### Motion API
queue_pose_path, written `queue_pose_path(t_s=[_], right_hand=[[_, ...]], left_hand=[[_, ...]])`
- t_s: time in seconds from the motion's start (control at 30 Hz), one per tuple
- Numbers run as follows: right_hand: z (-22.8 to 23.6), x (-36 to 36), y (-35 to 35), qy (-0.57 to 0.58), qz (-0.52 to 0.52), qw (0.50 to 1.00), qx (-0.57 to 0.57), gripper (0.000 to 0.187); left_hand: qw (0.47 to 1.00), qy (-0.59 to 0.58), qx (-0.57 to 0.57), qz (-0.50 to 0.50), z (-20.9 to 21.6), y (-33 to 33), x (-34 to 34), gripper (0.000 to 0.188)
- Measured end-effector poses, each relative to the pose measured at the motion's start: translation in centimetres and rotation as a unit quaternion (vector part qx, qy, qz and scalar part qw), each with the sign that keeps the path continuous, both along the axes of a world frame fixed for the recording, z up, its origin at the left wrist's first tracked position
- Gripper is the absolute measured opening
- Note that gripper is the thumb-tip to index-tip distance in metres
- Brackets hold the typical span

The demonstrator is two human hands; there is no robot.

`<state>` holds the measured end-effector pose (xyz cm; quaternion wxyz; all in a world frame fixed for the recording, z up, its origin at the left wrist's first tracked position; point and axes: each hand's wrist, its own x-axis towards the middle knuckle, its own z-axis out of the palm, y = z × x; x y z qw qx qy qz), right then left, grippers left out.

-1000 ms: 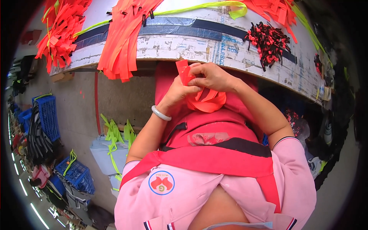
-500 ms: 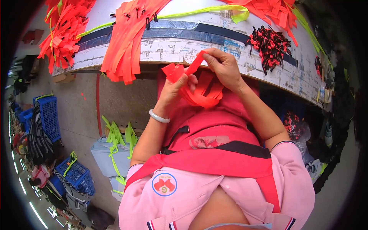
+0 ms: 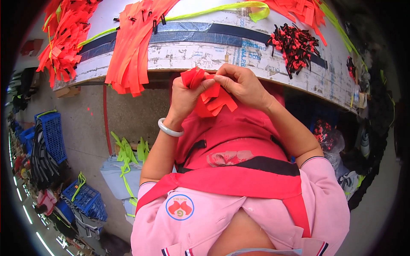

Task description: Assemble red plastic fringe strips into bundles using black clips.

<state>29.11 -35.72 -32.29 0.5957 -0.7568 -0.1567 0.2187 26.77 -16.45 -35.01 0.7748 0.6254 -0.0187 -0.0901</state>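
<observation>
In front of my red apron, just off the table's near edge, my left hand (image 3: 183,99) is closed around a bundle of orange-red fabric strips (image 3: 218,103). Folded ends stick up above its thumb, and the loose ends hang down between my hands. My right hand (image 3: 247,87) pinches at the strips with thumb and forefinger, its fingertips close against the left thumb. What exactly lies between those fingertips is mostly hidden. Nearest on the table, a long bundle of orange-red strips (image 3: 128,55) drapes over the edge, with small black pieces on it.
The white table (image 3: 188,59) carries a heap of small black-and-red pieces (image 3: 294,49), a yellow-green ribbon (image 3: 222,8) and more orange-red strips (image 3: 70,34) at far left. Blue crates (image 3: 53,134) stand on the floor at left, near grey folded material (image 3: 117,173) tied with yellow-green bands.
My right hand has moved left and down, from holding a strip end stretched out to meeting my left thumb. The strips' loose ends now hang lower and more spread.
</observation>
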Motion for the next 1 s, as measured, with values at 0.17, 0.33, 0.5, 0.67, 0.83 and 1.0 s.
queue_pose_path(t_s=[0.17,0.33,0.5,0.67,0.83,1.0], right_hand=[[0.0,-0.4,-0.3,-0.109,0.028,0.992,-0.065,0.014],[0.5,-1.2,-0.4,-0.101,0.052,0.988,-0.101,0.013],[-3.5,-1.9,-0.1,0.068,-0.045,0.996,0.02,0.017],[-5.4,-1.6,-1.6,0.328,-0.093,0.917,0.206,0.026],[-4.5,-1.9,-1.7,0.389,-0.148,0.866,0.277,0.027],[-5.4,-2.5,-3.1,0.346,-0.091,0.887,0.291,0.033]], left_hand=[[0.999,0.008,0.031,-0.035,-1.1,0.1,-0.5,0.01],[0.996,0.073,-0.011,-0.056,-1.5,-0.7,-1.3,0.005],[0.928,-0.253,0.275,-0.003,-0.4,-1.8,-1.8,0.006],[0.994,-0.081,0.073,-0.005,0.2,-3.0,-1.8,0.005],[0.997,0.03,-0.001,-0.076,-1.0,-1.6,-1.7,0.011],[0.997,0.044,0.033,-0.045,-1.6,-1.2,-2.0,0.012]])
